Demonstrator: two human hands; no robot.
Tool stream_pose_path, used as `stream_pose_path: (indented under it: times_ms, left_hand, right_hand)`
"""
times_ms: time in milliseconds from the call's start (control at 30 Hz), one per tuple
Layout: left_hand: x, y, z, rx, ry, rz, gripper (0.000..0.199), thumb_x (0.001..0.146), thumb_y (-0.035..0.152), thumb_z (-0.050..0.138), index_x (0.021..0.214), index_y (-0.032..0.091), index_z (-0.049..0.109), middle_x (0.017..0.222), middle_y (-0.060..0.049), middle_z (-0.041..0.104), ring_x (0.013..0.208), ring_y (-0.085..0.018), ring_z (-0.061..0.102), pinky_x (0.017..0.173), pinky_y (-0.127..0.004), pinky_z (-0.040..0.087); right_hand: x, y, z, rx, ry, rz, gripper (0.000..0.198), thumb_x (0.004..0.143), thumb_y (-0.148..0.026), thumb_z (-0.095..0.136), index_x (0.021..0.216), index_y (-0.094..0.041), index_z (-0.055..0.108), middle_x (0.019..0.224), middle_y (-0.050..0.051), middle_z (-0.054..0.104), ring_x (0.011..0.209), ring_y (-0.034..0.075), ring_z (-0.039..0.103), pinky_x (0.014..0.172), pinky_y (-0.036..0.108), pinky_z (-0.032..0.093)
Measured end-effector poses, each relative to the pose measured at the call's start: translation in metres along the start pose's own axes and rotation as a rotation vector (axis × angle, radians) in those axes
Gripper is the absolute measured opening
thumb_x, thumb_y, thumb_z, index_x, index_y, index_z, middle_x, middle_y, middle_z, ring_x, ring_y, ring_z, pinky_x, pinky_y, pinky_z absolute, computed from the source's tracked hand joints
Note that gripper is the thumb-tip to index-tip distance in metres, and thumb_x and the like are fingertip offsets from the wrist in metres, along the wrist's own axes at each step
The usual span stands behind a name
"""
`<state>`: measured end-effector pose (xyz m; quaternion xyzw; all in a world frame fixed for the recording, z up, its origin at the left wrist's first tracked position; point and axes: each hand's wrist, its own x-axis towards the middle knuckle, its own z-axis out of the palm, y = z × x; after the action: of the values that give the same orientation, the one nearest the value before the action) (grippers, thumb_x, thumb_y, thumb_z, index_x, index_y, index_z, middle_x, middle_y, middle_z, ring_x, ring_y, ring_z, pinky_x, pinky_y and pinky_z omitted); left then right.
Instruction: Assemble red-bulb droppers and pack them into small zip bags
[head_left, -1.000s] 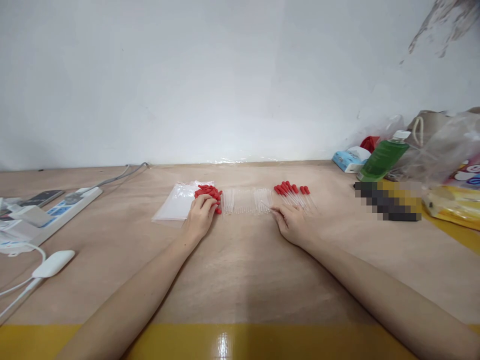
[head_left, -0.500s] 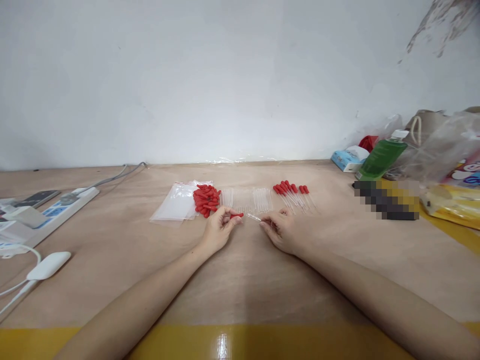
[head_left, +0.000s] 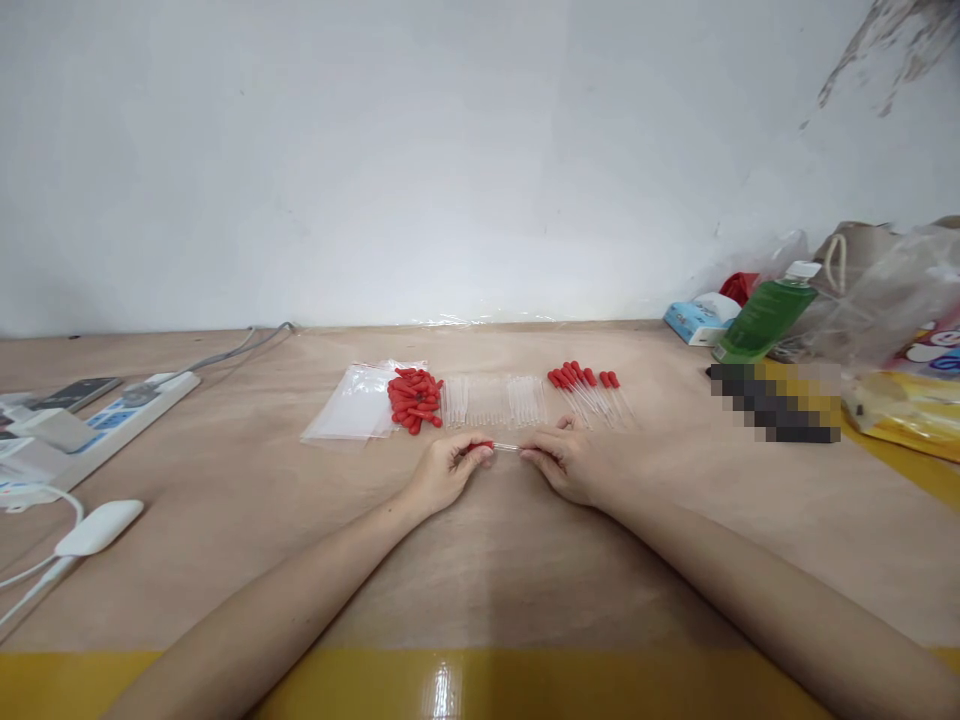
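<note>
My left hand (head_left: 448, 472) is closed on a red rubber bulb (head_left: 480, 446), most of it hidden by the fingers. A clear glass dropper tube (head_left: 507, 448) runs from the bulb's mouth to my right hand (head_left: 561, 462), which pinches its other end. Tube and bulb meet in one line. Behind the left hand lies a pile of red rubber bulbs (head_left: 414, 400). Bare clear tubes (head_left: 491, 400) lie in rows beyond both hands. Several droppers with red bulbs fitted (head_left: 576, 378) lie behind the right hand.
Clear plastic bags (head_left: 349, 405) lie left of the bulb pile. At far left are a power strip (head_left: 124, 435) and a white adapter (head_left: 99, 528). On the right stand a tissue pack (head_left: 697, 322), a tilted green bottle (head_left: 765, 315) and plastic bags (head_left: 892, 310). A wall closes the back.
My left hand has moved slightly right and nearer to me with the bulb. The tube, tilted and apart from the bulb before, now lies level with its end at the bulb's mouth.
</note>
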<state>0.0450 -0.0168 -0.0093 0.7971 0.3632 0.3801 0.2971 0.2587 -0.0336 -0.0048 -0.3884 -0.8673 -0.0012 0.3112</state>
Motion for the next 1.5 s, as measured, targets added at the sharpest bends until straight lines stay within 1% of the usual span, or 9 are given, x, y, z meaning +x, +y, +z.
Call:
stream_pose_path:
  times_ms: [233, 733, 867, 967, 1067, 1133, 1200, 1367, 1500]
  left_hand:
    - [-0.004, 0.006, 0.001, 0.136, -0.07, 0.02, 0.02, 0.086, 0.029, 0.046, 0.084, 0.017, 0.061, 0.065, 0.001, 0.057, 0.057, -0.01, 0.052, 0.055, -0.02, 0.041]
    - [-0.003, 0.006, -0.001, 0.317, -0.138, 0.202, 0.02, 0.087, 0.029, 0.043, 0.086, 0.018, 0.061, 0.076, -0.004, 0.061, 0.069, -0.015, 0.055, 0.064, -0.025, 0.041]
    - [0.003, 0.006, -0.013, 0.485, -0.077, 0.307, 0.021, 0.083, 0.034, 0.051, 0.096, 0.02, 0.06, 0.088, -0.005, 0.065, 0.084, -0.019, 0.056, 0.079, -0.033, 0.036]
    - [0.007, 0.0, -0.031, 0.673, 0.055, 0.332, 0.031, 0.079, 0.038, 0.057, 0.105, 0.022, 0.058, 0.1, -0.007, 0.063, 0.096, -0.024, 0.052, 0.086, -0.04, 0.03]
    - [0.009, -0.015, -0.05, 0.842, 0.171, 0.311, 0.022, 0.083, 0.028, 0.05, 0.101, 0.023, 0.061, 0.102, -0.008, 0.062, 0.099, -0.024, 0.051, 0.088, -0.043, 0.027]
    - [0.009, -0.026, -0.059, 0.924, 0.195, 0.304, 0.021, 0.085, 0.023, 0.046, 0.099, 0.024, 0.061, 0.102, -0.008, 0.062, 0.1, -0.024, 0.051, 0.088, -0.044, 0.026]
    - [0.009, -0.035, -0.064, 0.973, 0.197, 0.3, 0.022, 0.085, 0.021, 0.045, 0.099, 0.024, 0.062, 0.104, -0.008, 0.062, 0.1, -0.024, 0.051, 0.087, -0.045, 0.026]
    - [0.009, -0.045, -0.065, 0.996, 0.189, 0.284, 0.023, 0.085, 0.02, 0.044, 0.1, 0.024, 0.061, 0.102, -0.008, 0.062, 0.097, -0.024, 0.053, 0.085, -0.044, 0.029]
    - [0.01, -0.045, -0.064, 0.959, 0.202, 0.278, 0.021, 0.085, 0.02, 0.045, 0.095, 0.023, 0.062, 0.101, -0.007, 0.062, 0.097, -0.024, 0.053, 0.085, -0.043, 0.03]
  right_hand:
    - [0.0, 0.001, -0.005, -0.135, -0.017, -0.044, 0.027, 0.089, -0.023, 0.037, 0.085, -0.021, 0.064, 0.077, 0.002, 0.065, 0.065, 0.01, 0.054, 0.074, 0.029, 0.024]
    - [0.002, -0.014, -0.002, -0.091, -0.132, 0.019, 0.029, 0.087, -0.023, 0.037, 0.067, -0.017, 0.057, 0.063, 0.001, 0.063, 0.053, 0.01, 0.047, 0.069, 0.03, 0.028]
    - [0.006, -0.017, -0.015, 0.014, -0.192, 0.028, 0.022, 0.083, -0.022, 0.042, 0.072, -0.02, 0.062, 0.062, -0.001, 0.063, 0.053, 0.01, 0.049, 0.072, 0.029, 0.033]
    - [0.011, -0.003, -0.031, 0.116, -0.183, 0.219, 0.02, 0.08, -0.025, 0.045, 0.072, -0.021, 0.064, 0.061, -0.001, 0.063, 0.055, 0.012, 0.053, 0.06, 0.025, 0.036]
    - [0.014, 0.032, -0.047, 0.117, -0.037, 0.568, 0.024, 0.077, -0.033, 0.046, 0.068, -0.018, 0.063, 0.062, 0.002, 0.063, 0.057, 0.014, 0.055, 0.052, 0.023, 0.034]
    - [0.014, 0.06, -0.055, -0.007, 0.086, 0.815, 0.026, 0.074, -0.038, 0.048, 0.066, -0.018, 0.062, 0.061, 0.004, 0.063, 0.057, 0.015, 0.055, 0.051, 0.024, 0.033]
    - [0.012, 0.084, -0.058, -0.158, 0.116, 0.942, 0.028, 0.072, -0.043, 0.05, 0.063, -0.018, 0.061, 0.065, 0.005, 0.063, 0.061, 0.017, 0.056, 0.051, 0.025, 0.032]
    - [-0.001, 0.108, -0.049, -0.281, 0.007, 1.064, 0.025, 0.07, -0.041, 0.05, 0.062, -0.02, 0.061, 0.067, 0.007, 0.064, 0.067, 0.021, 0.057, 0.057, 0.028, 0.034]
    - [0.001, 0.097, -0.042, -0.355, 0.044, 0.983, 0.024, 0.071, -0.039, 0.049, 0.069, -0.019, 0.062, 0.072, 0.008, 0.064, 0.073, 0.023, 0.058, 0.062, 0.03, 0.034]
